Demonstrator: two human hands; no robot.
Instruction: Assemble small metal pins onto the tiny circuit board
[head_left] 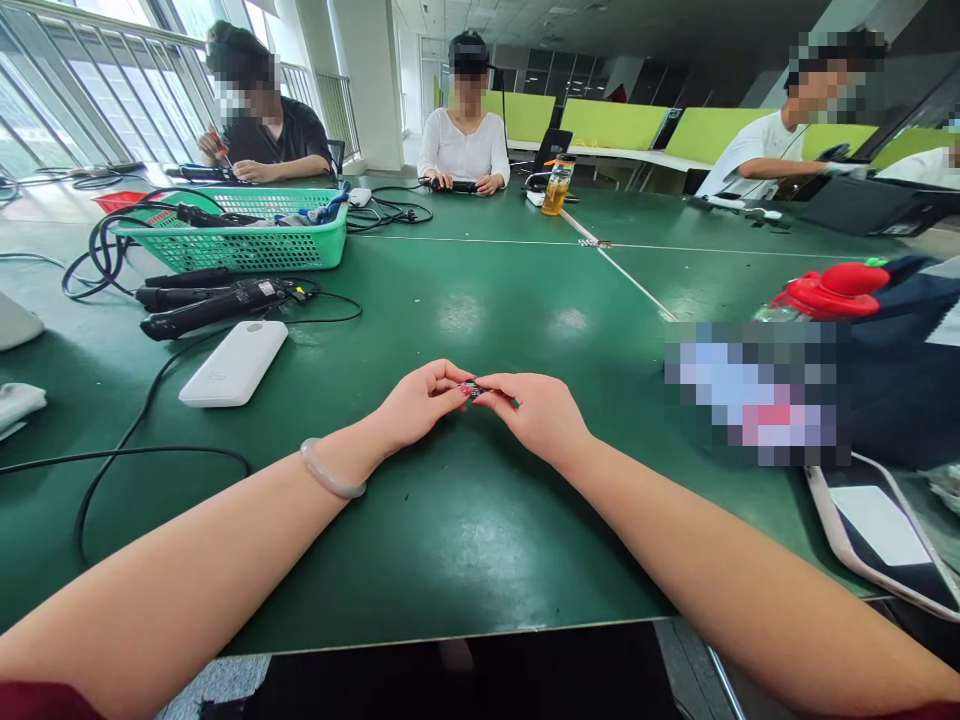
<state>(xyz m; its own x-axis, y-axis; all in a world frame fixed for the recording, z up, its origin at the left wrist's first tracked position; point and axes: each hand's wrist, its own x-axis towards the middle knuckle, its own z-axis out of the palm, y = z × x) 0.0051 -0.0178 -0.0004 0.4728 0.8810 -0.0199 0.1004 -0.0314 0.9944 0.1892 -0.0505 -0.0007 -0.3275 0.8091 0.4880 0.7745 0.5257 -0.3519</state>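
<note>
My left hand [421, 402] and my right hand [538, 412] meet above the middle of the green table [480, 540]. Between their fingertips they pinch one small dark object [472, 388] with light markings, too small and too covered by the fingers to name. Both hands are closed on it, the left from its left end and the right from its right end. A pale bangle [330, 472] circles my left wrist. The wrists stay low, close to the tabletop.
Left of my hands lie a white power bank [234, 364], black folded devices [214, 300] with cables, and a green basket [247, 240]. On the right are a red-lidded bottle [832, 292] and a phone [881, 525]. A bottle of amber liquid [556, 186] stands farther back. Several people sit around.
</note>
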